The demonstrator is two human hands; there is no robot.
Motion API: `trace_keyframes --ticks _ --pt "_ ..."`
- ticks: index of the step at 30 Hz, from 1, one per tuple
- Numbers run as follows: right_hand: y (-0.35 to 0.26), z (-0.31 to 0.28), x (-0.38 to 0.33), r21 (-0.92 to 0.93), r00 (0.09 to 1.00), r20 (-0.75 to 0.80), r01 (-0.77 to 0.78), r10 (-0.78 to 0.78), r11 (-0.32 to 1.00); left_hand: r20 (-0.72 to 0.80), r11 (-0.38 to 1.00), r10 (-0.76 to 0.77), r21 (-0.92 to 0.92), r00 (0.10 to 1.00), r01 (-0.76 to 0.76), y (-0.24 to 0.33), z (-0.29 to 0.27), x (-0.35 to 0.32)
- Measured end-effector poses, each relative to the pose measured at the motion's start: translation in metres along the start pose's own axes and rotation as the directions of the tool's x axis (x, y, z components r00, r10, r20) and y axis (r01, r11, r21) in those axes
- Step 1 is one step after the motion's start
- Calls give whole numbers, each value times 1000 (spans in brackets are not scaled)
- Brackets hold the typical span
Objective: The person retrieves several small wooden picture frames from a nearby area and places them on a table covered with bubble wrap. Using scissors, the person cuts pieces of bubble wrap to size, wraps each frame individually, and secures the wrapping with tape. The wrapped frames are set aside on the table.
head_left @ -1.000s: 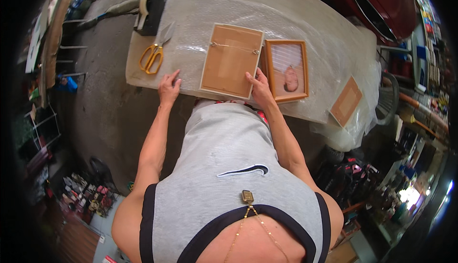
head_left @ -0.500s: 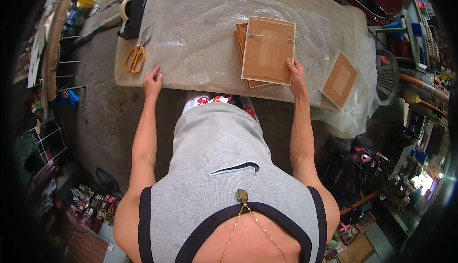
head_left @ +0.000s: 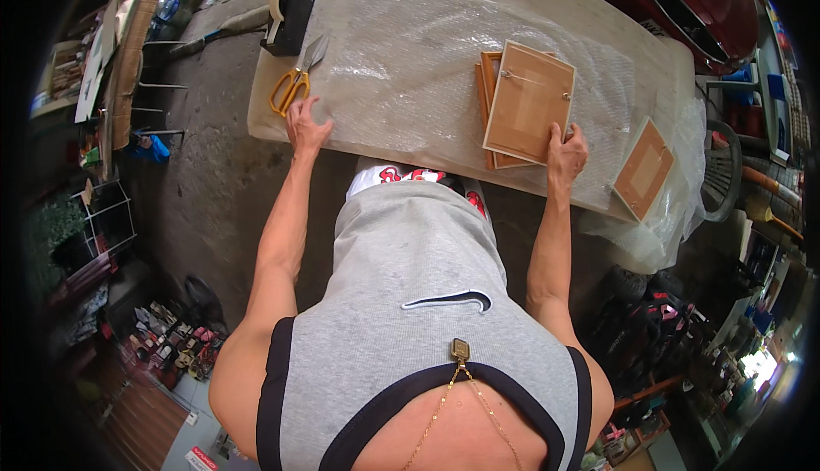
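From my seat, the lower picture frame [head_left: 489, 95] is mostly covered by the top frame [head_left: 528, 102]; only its left edge and a strip at the bottom show, so I cannot tell what it holds. Both upper frames lie back side up, fronts hidden. My right hand [head_left: 565, 153] covers the top frame's lower right corner, and its fingers [head_left: 553, 134] hide the edge there. The desk [head_left: 410, 52] surface is veiled by bubble wrap [head_left: 427, 27]. The clutter on the floor at left is too small to name.
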State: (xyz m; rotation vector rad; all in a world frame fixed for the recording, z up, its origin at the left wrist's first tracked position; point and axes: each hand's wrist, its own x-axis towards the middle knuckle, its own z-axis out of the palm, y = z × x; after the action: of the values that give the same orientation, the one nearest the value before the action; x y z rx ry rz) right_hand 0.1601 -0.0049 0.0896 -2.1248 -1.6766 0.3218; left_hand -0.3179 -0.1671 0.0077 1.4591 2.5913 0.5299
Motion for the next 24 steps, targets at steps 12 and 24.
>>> trace_keyframes --ticks 12,24 --pt "-190 104 -127 596 849 317 168 -422 785 496 980 -173 170 851 99 -28 -55 113" --pt "-297 146 -209 582 517 804 -579 -294 571 772 377 385 -631 505 678 -6 -89 47"
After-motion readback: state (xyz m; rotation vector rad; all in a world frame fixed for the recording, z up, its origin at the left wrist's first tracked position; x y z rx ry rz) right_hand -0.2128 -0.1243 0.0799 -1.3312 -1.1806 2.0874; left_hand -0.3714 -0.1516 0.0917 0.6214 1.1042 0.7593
